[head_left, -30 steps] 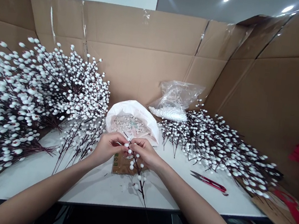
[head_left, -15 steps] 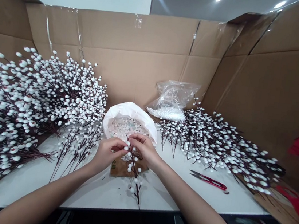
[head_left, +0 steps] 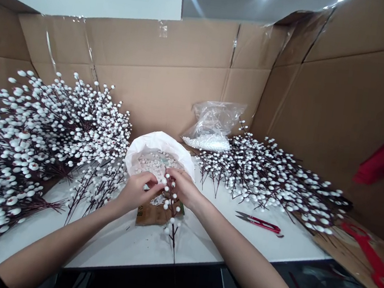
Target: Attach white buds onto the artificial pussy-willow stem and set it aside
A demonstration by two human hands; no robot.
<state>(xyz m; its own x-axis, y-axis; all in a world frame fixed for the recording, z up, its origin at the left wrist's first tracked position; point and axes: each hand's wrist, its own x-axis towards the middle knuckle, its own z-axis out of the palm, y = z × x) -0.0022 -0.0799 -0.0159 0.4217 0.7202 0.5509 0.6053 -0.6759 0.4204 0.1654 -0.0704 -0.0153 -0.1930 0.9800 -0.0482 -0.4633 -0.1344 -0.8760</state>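
A dark-stemmed branch with white berries (head_left: pixel 173 229) hangs down in front of me, its lower end toward the table's front edge. My right hand (head_left: pixel 183 188) is closed on its upper part, thumb and fingers pinched together. Just left of the tip, my left hand (head_left: pixel 139 192) is pinched with thumb and index finger at a white berry, partly hidden by the fingertips. Behind both hands stands a white bag (head_left: pixel 142 144), rolled open, with many loose white berries inside. A brown printed piece of packaging (head_left: pixel 150 216) lies beneath the hands.
Bunches of white-berry branches (head_left: pixel 56 126) are heaped at left; a second heap of berry branches (head_left: pixel 273 173) lies at right. A clear plastic bag (head_left: pixel 212 123) of white beads stands behind. Red thread snips (head_left: pixel 261 223) rest on the white table (head_left: pixel 211 241). Cardboard walls (head_left: pixel 178 85) surround it.
The view has shifted, so the scene sits slightly further left. My left fingers have bent into a rounder pinch beside the branch tip. The right hand still grips the branch.
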